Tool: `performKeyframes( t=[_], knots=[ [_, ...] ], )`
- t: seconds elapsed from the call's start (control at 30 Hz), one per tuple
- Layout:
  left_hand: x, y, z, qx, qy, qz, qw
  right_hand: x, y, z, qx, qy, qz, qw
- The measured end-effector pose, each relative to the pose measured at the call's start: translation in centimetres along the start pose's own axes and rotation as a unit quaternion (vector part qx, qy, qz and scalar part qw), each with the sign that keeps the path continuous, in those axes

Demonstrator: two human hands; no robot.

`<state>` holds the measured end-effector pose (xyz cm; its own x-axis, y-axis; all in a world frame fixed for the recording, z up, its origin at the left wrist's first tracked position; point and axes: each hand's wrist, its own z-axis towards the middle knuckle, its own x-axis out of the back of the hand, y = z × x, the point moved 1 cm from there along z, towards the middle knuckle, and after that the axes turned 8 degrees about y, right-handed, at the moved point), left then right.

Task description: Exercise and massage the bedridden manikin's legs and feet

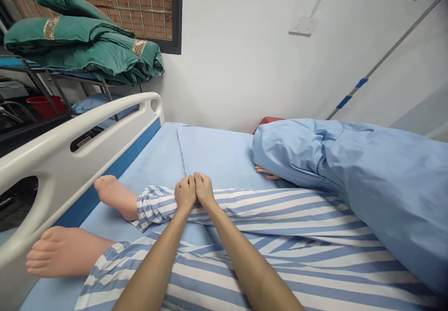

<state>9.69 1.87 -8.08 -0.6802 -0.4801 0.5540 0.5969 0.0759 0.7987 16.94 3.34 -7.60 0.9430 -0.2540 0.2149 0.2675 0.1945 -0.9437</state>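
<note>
My left hand (185, 194) and my right hand (204, 189) lie side by side, touching each other, on a blue-and-white striped trouser leg (245, 213) of a figure lying on the bed. Their fingers curl down over the cloth, and the fingertips are hidden. Just left of my hands, the trouser cuff (154, 206) ends at a bare foot (117, 196). A second bare foot (66, 252) lies nearer. A light blue quilt (360, 180) covers the figure's upper body on the right, and a hand (268, 173) pokes out under its edge.
A white bed rail (70, 152) with a blue strip runs along the left side of the light blue mattress (213, 154). Green folded quilts (84, 45) sit on a metal bed frame behind it. A red basin (45, 105) stands below, and a pole (385, 56) leans on the wall.
</note>
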Motion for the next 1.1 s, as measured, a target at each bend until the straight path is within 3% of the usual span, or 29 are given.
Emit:
performKeyframes(
  t=[0.2,0.3,0.43,0.63,0.73,0.9,1.0,1.1],
  knots=[
    [-0.1,0.1,-0.2,-0.03,-0.001,0.027,0.999,3.9,-1.5,0.5,0.13,-0.084,-0.141,0.978],
    [-0.4,-0.1,-0.3,-0.028,0.015,0.042,0.999,5.6,0.0,0.9,0.1,-0.051,-0.149,0.982],
    [-0.3,0.2,-0.4,-0.026,0.017,0.05,0.998,6.1,2.1,1.2,0.05,-0.016,-0.112,0.992],
    [-1.0,4.1,-1.2,-0.099,-0.004,-0.029,0.995,6.1,2.5,1.3,0.042,-0.002,-0.043,0.998],
    [-2.6,5.5,-1.9,-0.059,-0.011,-0.084,0.995,6.4,2.6,1.5,0.024,0.004,0.009,1.0],
    [-4.5,5.0,-3.0,-0.022,-0.014,-0.015,1.0,6.4,3.1,1.9,-0.029,0.039,0.078,0.996],
    [-4.5,4.6,-2.9,-0.035,-0.03,0.004,0.999,6.5,2.8,2.1,-0.033,0.029,0.063,0.997],
    [-4.3,4.6,-2.8,-0.047,-0.032,0.012,0.998,7.7,2.1,2.3,0.009,-0.004,-0.036,0.999]
  ],
)
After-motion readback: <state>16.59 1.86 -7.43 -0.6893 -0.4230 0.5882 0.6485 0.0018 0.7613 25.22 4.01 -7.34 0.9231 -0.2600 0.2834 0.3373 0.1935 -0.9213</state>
